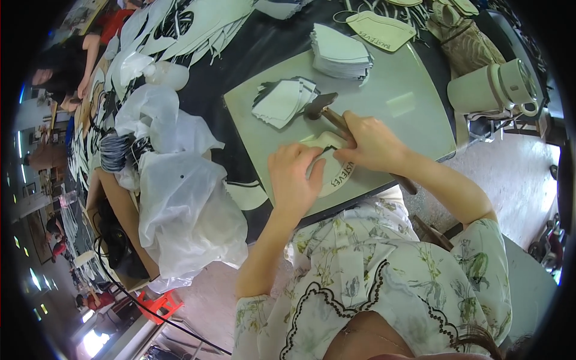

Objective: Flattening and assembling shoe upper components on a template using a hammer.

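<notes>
A small hammer with a dark metal head [321,105] and a wooden handle [405,182] lies slantwise in my right hand [373,143]. Its fingers are closed round the handle, and the thumb and fingertips come down at a pale cut piece. This piece [333,175] is white, with dark lettering and a dark strip along its upper edge. My left hand [292,174] pinches its left side, thumb and forefinger near the strip. Just beyond, a fanned pile of white cut pieces [279,103] rests by the hammer head. Fingers partly hide the lettered piece.
A pale green board [414,105] bears a taller stack of white pieces [340,54] and a tagged bag-shaped piece [381,30]. At right stands a cream tumbler [480,90]. Translucent plastic bags [186,198] and a cardboard box [126,228] crowd the left. Other people sit far left.
</notes>
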Tool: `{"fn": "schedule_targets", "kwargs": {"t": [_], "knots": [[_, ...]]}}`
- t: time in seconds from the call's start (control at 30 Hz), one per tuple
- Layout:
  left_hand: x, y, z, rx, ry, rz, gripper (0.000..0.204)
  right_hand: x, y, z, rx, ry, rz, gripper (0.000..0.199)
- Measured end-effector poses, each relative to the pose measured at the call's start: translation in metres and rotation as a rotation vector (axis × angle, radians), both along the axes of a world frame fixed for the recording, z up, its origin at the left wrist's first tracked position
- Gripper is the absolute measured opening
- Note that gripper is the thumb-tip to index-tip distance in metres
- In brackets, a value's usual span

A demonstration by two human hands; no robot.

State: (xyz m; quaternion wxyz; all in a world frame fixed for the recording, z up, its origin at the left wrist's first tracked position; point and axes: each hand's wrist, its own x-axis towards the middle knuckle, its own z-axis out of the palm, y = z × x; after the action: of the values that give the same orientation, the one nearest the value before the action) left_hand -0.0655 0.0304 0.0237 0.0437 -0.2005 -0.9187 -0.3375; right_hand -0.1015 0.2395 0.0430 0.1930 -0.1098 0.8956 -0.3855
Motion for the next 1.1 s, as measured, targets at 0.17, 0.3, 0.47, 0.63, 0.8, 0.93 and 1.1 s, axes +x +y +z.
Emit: {"fn": "schedule_targets", "kwargs": {"t": [0.17, 0.3, 0.47, 0.63, 0.8, 0.93, 1.1], "knots": [[0.009, -0.001, -0.008, -0.106, 0.243, -0.083, 0.027, -0.001, -0.001, -0.006, -0.023, 0.011, 0.012, 0.041], [0.011, -0.003, -0.006, -0.316, 0.378, -0.18, 0.035, 0.0, 0.0, -0.003, -0.028, 0.084, 0.002, 0.034], [0.011, -0.004, -0.013, -0.275, 0.389, -0.168, 0.036, 0.015, 0.03, 0.029, 0.099, 0.211, 0.067, 0.027], [0.012, -0.004, -0.015, -0.221, 0.385, -0.166, 0.037, 0.037, 0.032, 0.046, 0.326, 0.344, 0.199, 0.031], [0.01, -0.003, -0.015, -0.163, 0.346, -0.149, 0.034, 0.036, 0.022, 0.04, 0.497, 0.179, 0.285, 0.035], [0.012, 0.0, -0.016, -0.136, 0.36, -0.126, 0.03, 0.036, 0.021, 0.041, 0.485, 0.181, 0.28, 0.036], [0.012, -0.002, -0.013, -0.218, 0.393, -0.22, 0.031, 0.037, 0.018, 0.042, 0.519, 0.216, 0.246, 0.036]]}}
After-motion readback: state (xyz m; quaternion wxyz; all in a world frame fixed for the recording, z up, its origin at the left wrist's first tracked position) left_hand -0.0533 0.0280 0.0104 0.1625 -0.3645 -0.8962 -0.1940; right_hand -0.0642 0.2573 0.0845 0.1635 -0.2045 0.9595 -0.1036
